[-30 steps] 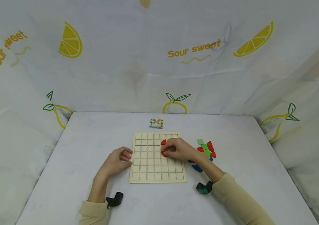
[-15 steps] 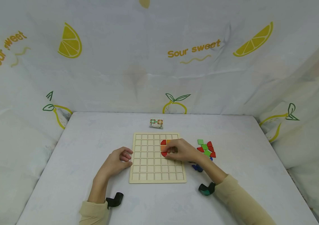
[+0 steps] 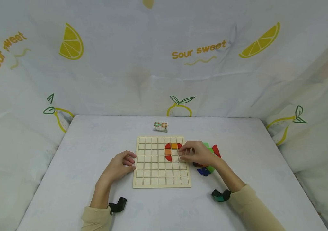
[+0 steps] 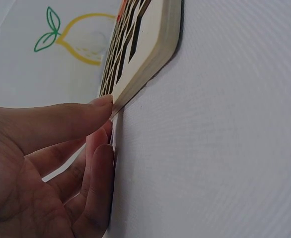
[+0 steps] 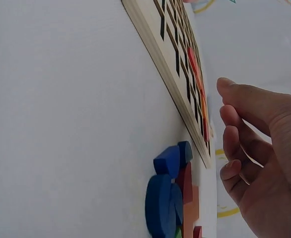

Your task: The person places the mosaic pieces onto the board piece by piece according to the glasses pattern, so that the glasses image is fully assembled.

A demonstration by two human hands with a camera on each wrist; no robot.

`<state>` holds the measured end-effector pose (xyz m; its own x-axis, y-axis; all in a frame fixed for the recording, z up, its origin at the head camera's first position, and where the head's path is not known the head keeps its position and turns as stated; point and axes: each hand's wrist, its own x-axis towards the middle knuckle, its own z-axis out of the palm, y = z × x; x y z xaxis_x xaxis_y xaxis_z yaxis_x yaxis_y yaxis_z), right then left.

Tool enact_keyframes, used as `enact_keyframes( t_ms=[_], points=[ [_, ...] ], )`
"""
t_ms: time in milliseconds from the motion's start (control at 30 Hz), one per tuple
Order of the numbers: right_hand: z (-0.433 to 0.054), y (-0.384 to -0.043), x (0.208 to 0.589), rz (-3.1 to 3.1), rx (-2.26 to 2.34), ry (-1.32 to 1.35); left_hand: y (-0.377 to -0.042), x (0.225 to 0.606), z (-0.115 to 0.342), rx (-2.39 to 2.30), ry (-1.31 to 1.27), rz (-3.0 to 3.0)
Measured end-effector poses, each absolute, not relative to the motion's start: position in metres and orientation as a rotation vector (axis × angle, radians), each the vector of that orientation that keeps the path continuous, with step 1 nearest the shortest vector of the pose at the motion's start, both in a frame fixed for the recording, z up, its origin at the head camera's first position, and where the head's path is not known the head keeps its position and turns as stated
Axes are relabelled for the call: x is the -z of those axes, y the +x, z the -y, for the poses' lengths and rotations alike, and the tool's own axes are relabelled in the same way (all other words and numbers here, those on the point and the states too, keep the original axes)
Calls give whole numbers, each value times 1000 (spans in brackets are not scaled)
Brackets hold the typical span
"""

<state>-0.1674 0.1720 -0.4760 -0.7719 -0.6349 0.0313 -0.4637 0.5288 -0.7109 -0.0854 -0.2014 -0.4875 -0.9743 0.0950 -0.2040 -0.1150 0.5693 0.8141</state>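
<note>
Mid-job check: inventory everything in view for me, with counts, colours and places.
Board: one, pale wood, table centre
Red pieces: three, red, in board cells
Orange pieces: two, orange, in board cells
Loose pieces: several, partly hidden; red, green, blue, orange, right of board
Card: one, multicoloured, beyond board
Table: one, white, underneath
Backdrop: white, lemon-printed, behind
Wrist cameras: two, mostly black, at wrists
Sleeves: two, beige, on arms
Left hand: one, bare, touching board's left edge
Right hand: one, bare, over board's right edge

Free room for a hand lay on the table point(image 3: 164, 210) at the near side of the grid board point(image 3: 154, 173), between the black wrist devices point(image 3: 118, 204). The left hand point(image 3: 121, 166) barred part of the board's left edge, while the right hand point(image 3: 197, 153) and loose pieces point(image 3: 205, 172) crowded its right.
</note>
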Motion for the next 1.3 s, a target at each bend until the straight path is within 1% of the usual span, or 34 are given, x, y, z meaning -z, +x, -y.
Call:
enact_keyframes(
  t_ms=[367,800,1067,1300],
  points=[
    [-212,-157,472,-2593,1095,-788,-85,488,201,-1356,-21,-2571],
    [-256,-142,479,-2683,1020,-754,-86,489,202,-1372,-12,-2568],
    [-266,-139,487,-2695,951,-684,-85,486,202,-1372,-16,-2560],
    [-266,-139,491,-2725,926,-689,-84,486,202,-1372,-20,-2558]
  ],
)
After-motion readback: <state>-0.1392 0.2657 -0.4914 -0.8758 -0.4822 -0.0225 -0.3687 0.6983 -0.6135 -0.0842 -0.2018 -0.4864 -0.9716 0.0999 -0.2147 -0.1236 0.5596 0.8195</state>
